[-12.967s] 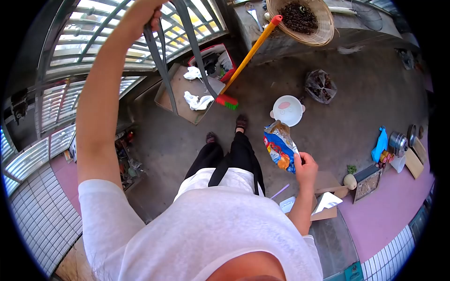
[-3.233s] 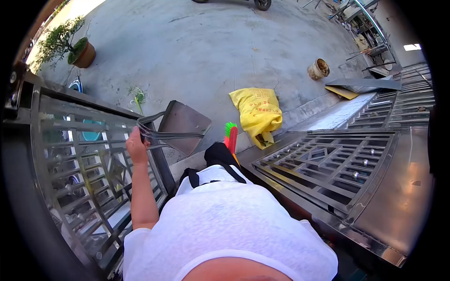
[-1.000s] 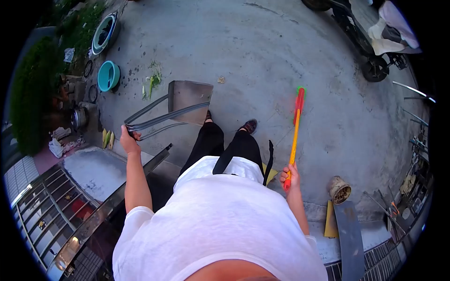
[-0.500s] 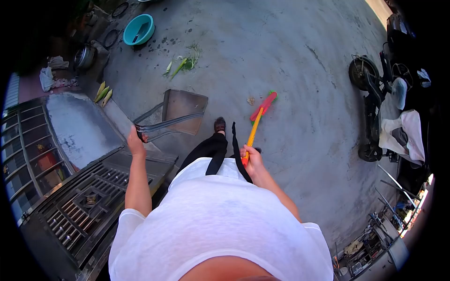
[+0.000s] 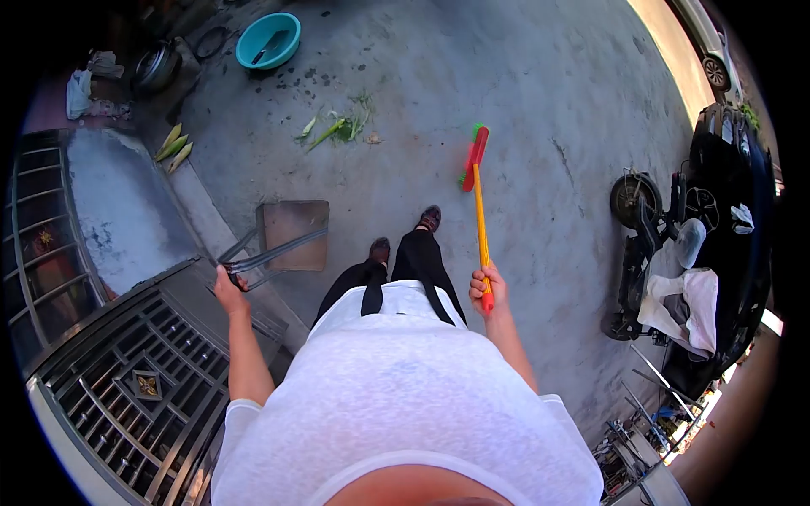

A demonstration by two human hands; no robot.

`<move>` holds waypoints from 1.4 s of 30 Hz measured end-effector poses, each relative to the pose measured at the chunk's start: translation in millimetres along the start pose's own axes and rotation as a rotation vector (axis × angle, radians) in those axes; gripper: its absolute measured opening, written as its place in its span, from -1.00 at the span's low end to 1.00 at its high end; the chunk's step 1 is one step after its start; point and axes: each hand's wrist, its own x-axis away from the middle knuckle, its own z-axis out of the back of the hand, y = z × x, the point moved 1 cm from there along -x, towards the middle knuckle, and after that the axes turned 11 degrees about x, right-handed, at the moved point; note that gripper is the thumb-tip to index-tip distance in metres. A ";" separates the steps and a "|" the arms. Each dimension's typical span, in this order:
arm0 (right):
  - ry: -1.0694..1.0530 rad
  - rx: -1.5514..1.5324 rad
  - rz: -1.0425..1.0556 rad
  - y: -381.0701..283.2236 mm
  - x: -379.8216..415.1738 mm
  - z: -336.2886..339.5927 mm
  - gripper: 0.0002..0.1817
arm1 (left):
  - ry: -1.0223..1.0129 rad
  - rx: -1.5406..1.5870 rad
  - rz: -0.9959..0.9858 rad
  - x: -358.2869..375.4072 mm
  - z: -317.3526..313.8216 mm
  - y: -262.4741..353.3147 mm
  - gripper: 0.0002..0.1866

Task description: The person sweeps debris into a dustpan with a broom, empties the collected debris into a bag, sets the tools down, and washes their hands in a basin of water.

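Left hand: the left hand is curled tight round the long strap handle of the dustpan, fingers wrapped — not spread.
Right hand: the right hand is fisted round the lower end of the broom, thumb side up, grip closed on the yellow shaft.
Dustpan position: hangs ahead and to the left of the person's feet, tray low over the concrete floor; whether it touches the ground I cannot tell.
Broom axis: shaft runs nearly straight away from the body, red-and-green head at the far end, near the ground, pointing forward.
Litter: green scraps lie ahead and a little left — between the two tools, farther out than either.
Nearer hand: judged by reach, the broom head is the closest part to the scraps; the dustpan tray sits nearer the body and left of them.
Left edge: a metal gate and a raised step crowd the left arm; corn cobs lie at the step's far corner.
Far left: a teal basin stands beyond the scraps, well apart from them.
Right edge: a parked scooter stands well to the right of the broom.
Open room: bare concrete ahead and to the right of the broom head — widest free space for a sweep lies there.
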 end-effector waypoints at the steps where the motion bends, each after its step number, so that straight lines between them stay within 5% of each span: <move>1: 0.131 0.157 -0.011 -9.1 -7.5 -4.8 -0.89 | 0.049 0.013 0.025 0.1 1.0 0.8 -0.61; 5: 0.278 0.285 -0.143 -32.5 -68.0 -13.4 -0.86 | 0.168 0.025 -0.033 -0.4 9.4 -0.2 -0.60; 12: 0.088 0.276 -0.334 -29.4 -119.0 -116.9 -0.88 | 0.363 0.032 -0.035 9.9 13.6 11.0 -0.58; 21: -0.160 0.163 -0.290 -132.6 -117.1 -115.2 -0.71 | 0.433 0.028 -0.004 5.4 -4.7 -6.1 -0.57; 26: 0.172 1.050 -0.075 -152.4 -161.7 -150.5 -0.54 | 0.426 0.086 0.075 -16.1 -19.1 -14.8 -0.57; 29: 0.224 1.274 -0.070 -156.1 -227.0 -158.0 -0.55 | 0.367 0.069 0.090 -21.8 -25.3 -18.2 -0.57; 34: 0.203 1.107 -0.255 -96.7 -247.6 -187.1 -0.70 | 0.363 0.055 0.085 -25.1 -28.8 -21.9 -0.57; 42: 0.013 0.968 -0.280 -136.5 -200.0 -227.7 -0.30 | 0.354 0.107 0.135 -41.9 -95.7 -12.1 -0.60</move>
